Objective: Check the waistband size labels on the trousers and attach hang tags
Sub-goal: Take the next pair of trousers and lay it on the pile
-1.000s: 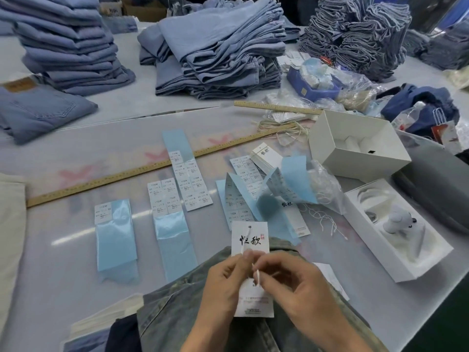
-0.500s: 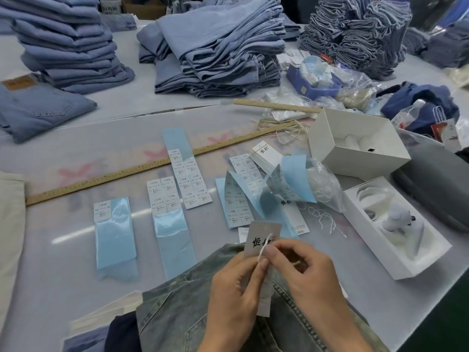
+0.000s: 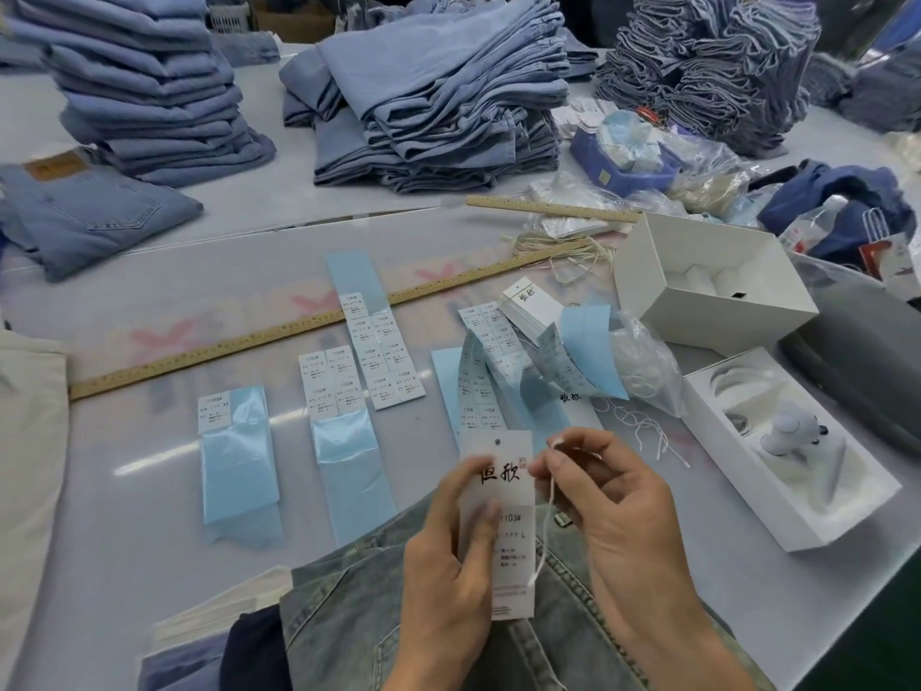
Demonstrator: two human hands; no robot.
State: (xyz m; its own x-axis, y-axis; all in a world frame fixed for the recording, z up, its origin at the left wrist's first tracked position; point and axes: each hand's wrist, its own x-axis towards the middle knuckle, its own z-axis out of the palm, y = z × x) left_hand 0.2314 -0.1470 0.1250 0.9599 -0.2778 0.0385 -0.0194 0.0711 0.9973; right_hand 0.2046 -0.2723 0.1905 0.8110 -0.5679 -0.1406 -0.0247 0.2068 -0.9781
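Note:
A pair of washed denim trousers [image 3: 359,615] lies at the near table edge under both hands. My left hand [image 3: 448,556] holds a white hang tag [image 3: 503,536] upright by its left edge, thumb over the printed characters; a size sticker reading 1103# and L shows on it. My right hand [image 3: 608,501] pinches the end of a white string [image 3: 543,531] just right of the tag, and the string hangs down beside the tag. The tag's punched hole at the top is visible with no string through it.
Blue backing strips with size stickers [image 3: 379,356] lie in rows ahead. A stack of hang tags [image 3: 531,306], loose strings [image 3: 643,431], a long wooden ruler [image 3: 279,336] and two white boxes [image 3: 707,286] sit nearby. Piles of folded jeans [image 3: 433,92] fill the far table.
The tag has turned from edge-on to face me and lifted slightly. My right hand has drawn the string out to the right of the tag.

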